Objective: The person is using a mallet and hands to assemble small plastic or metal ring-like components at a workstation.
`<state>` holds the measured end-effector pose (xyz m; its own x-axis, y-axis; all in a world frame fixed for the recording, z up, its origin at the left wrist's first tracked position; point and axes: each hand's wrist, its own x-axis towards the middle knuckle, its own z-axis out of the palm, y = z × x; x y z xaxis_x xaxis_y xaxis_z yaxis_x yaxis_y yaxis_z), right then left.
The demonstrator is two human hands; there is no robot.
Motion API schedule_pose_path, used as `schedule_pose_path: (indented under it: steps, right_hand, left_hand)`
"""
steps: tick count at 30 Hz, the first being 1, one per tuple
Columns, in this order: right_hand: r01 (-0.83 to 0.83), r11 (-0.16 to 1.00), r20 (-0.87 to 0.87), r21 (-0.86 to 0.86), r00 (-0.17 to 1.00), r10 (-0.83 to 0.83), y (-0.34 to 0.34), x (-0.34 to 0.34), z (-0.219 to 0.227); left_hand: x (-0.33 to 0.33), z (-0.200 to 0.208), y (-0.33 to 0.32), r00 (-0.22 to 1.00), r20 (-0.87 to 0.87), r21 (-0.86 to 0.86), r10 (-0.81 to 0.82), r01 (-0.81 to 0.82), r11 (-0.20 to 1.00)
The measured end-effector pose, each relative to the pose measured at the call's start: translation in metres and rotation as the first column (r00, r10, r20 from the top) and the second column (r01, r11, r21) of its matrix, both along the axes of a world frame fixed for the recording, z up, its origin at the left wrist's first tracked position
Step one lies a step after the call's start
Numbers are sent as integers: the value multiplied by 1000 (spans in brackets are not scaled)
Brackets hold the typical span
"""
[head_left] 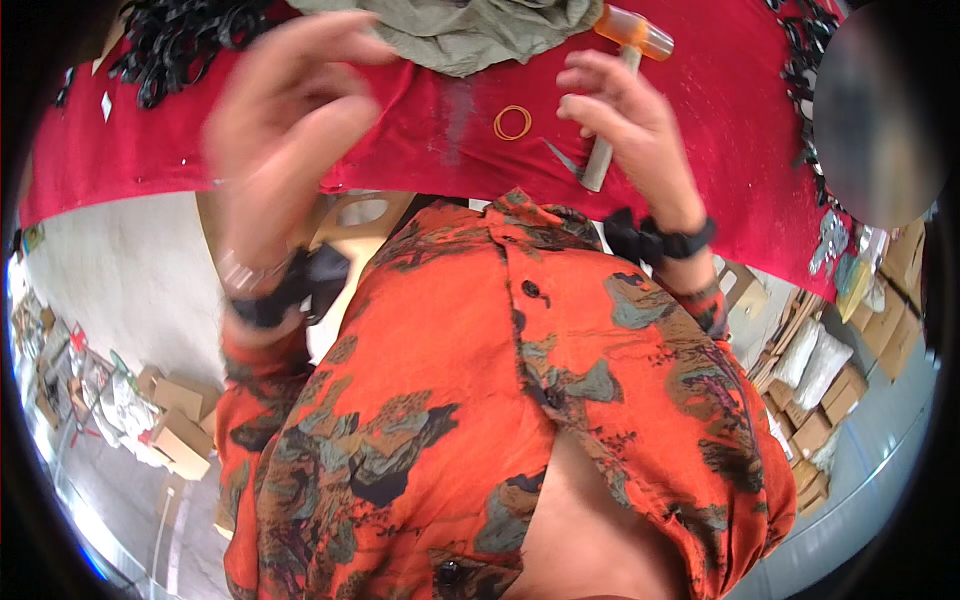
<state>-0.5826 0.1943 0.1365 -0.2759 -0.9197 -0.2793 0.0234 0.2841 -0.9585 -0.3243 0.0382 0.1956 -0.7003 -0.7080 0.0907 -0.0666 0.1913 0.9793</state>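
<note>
My left hand (295, 120) is raised over the red cloth at the left, blurred by motion. Its fingers are curved with the thumb held apart, and nothing shows between them. My right hand (640, 130) hovers at the right with loosely bent fingers that are apart, and I see nothing in it. Beside and partly behind it lies a mallet with an orange see-through head (650, 38) and a pale handle (600, 160). A thin pointed grey piece (562, 156) lies left of the handle. Between my hands is a yellow-orange rubber band (512, 123), looped in rings.
A red cloth (440, 160) covers the work table. Crumpled grey-green fabric (460, 40) lies at its far middle. Black looped parts (190, 50) are heaped at the far left, and more (800, 90) line the right edge. Cardboard boxes (180, 420) stand on the floor.
</note>
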Motion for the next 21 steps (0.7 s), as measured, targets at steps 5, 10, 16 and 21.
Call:
schedule_pose_path:
  steps: [5,10,16,21]
  right_hand:
    - [-837,442,-620,-322,539,570,-12,-76,164]
    - [-496,784,-650,-374,743,160,25,-52,156]
    - [-393,864,-431,-314,870,239,21,-74,155]
    - [-121,974,-428,-192,903,28,37,-77,131]
  left_hand:
    - [75,113,49,909,-391,-6,-146,156,988]
    - [182,127,-15,779,-599,245,-185,398,884]
    - [115,128,-69,693,-717,588,73,546,597]
    - [31,158,-81,541,-809,573,230,813,105]
